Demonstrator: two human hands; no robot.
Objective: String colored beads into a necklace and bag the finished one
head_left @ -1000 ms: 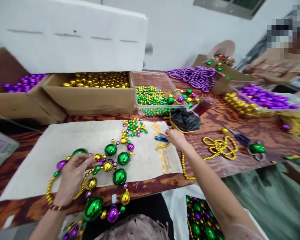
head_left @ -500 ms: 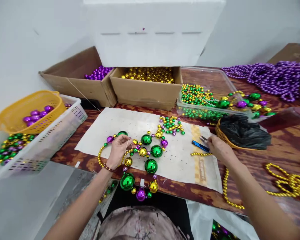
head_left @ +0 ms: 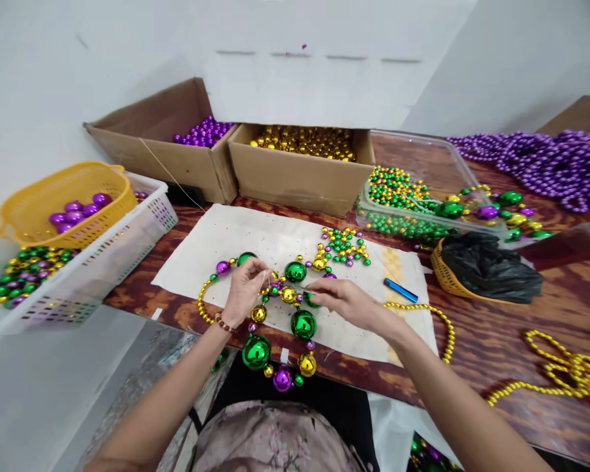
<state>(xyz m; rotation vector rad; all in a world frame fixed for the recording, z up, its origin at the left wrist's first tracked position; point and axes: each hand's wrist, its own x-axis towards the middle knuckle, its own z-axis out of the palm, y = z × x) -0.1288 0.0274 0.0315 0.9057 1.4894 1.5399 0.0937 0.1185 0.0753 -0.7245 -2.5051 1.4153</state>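
My left hand is closed in a pinch on a thin white thread at the bead necklace. The necklace carries large shiny green, gold and purple balls with small beads between them, and hangs over the table's front edge. My right hand is closed just right of the thread, over a green ball. A thin pointed metal tool pokes out of its fingers; most of it is hidden, so its kind is unclear. The blue utility knife lies on the white cloth beyond the right forearm.
Loose small beads lie on the cloth. Behind stand cardboard boxes of purple and gold beads and a clear tray. A basket is at left, a black bag and gold bead strands at right.
My right hand has moved left from beside the blue knife to the necklace, carrying the pointed tool. My left hand keeps its pinch on the thread. The view has shifted slightly.
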